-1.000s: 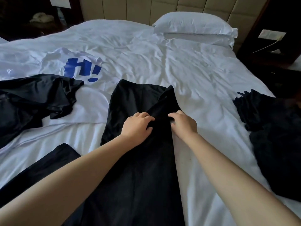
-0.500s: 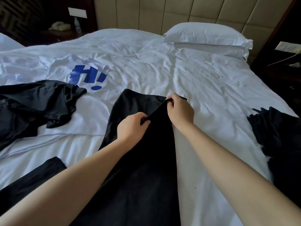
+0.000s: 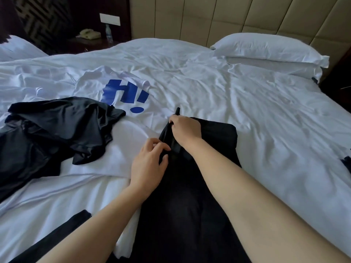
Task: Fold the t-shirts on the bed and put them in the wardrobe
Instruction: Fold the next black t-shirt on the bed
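A black t-shirt (image 3: 191,205) lies lengthwise on the white bed (image 3: 256,114) in front of me, folded into a long strip. My right hand (image 3: 187,129) pinches a fold of its cloth near the top left corner. My left hand (image 3: 149,164) grips the shirt's left edge just below, fingers curled on the fabric. A white t-shirt with a blue print (image 3: 125,95) lies spread to the left, partly under the black one. A crumpled black t-shirt (image 3: 53,130) sits on top of the white shirt's left side.
More black cloth (image 3: 57,238) lies at the bed's near left edge, and a dark scrap (image 3: 346,164) shows at the right edge. A white pillow (image 3: 269,50) leans against the padded headboard. A nightstand with a phone (image 3: 88,34) and bottle stands at the back left.
My right hand carried the shirt's folded flap from the right side across to the left. My left hand shifted down along the left edge. The view moved forward and to the left.
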### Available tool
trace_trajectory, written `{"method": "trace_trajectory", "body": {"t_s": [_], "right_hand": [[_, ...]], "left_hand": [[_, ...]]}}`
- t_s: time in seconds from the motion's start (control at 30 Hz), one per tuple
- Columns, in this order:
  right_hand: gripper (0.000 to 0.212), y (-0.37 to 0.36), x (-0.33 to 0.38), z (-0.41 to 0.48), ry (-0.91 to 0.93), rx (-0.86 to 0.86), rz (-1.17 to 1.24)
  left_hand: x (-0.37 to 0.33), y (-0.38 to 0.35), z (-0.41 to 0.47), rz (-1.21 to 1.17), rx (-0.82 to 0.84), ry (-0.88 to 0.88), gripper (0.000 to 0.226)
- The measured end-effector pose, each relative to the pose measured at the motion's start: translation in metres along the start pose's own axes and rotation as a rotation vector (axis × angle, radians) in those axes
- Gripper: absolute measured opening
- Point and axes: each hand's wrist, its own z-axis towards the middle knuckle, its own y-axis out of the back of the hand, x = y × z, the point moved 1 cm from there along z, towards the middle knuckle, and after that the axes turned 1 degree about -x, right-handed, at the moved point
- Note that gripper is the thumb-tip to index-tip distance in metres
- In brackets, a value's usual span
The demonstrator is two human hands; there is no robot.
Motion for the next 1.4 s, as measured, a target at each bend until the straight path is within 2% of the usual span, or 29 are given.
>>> {"method": "trace_trajectory", "body": {"t_s": [0.1, 0.2, 0.33, 0.4, 0.47, 0.63, 0.83, 0.97, 1.17, 1.4], "right_hand": [[0.026, -0.010, 0.003, -0.008, -0.010, 0.003, 0.078], [0.037, -0.003, 0.000, -0.022, -0.056, 0.105, 0.213], [0.036, 0.023, -0.002, -0.053, -0.044, 0.355, 0.170], [0.038, 0.039, 0.001, -0.079, -0.028, 0.377, 0.159], [0.039, 0.055, 0.008, -0.114, -0.028, 0.348, 0.181], [0.038, 0.078, 0.042, -0.214, -0.005, 0.252, 0.291], [0.032, 0.097, 0.098, -0.302, 0.137, 0.207, 0.354], [0.031, 0.093, 0.128, -0.337, 0.200, 0.204, 0.355], [0.046, 0.078, 0.153, -0.352, 0.135, 0.358, 0.268], [0.066, 0.080, 0.154, -0.349, 0.158, 0.596, 0.178]], "left_hand": [[0.006, -0.007, -0.005, -0.012, -0.055, 0.040, 0.015], [0.005, -0.006, -0.004, 0.013, -0.027, 0.067, 0.020], [0.000, 0.008, -0.006, 0.123, 0.204, 0.035, 0.035], [-0.008, 0.025, -0.015, 0.136, 0.366, 0.068, 0.041], [-0.019, 0.048, -0.033, 0.132, 0.455, 0.097, 0.046], [-0.032, 0.109, -0.106, 0.082, 0.376, 0.096, 0.042], [-0.009, 0.170, -0.175, 0.164, 0.268, 0.089, 0.041], [0.015, 0.201, -0.206, 0.248, 0.276, 0.165, 0.046], [0.034, 0.210, -0.226, 0.370, 0.385, 0.303, 0.061], [0.041, 0.215, -0.224, 0.355, 0.283, 0.378, 0.044]]}}
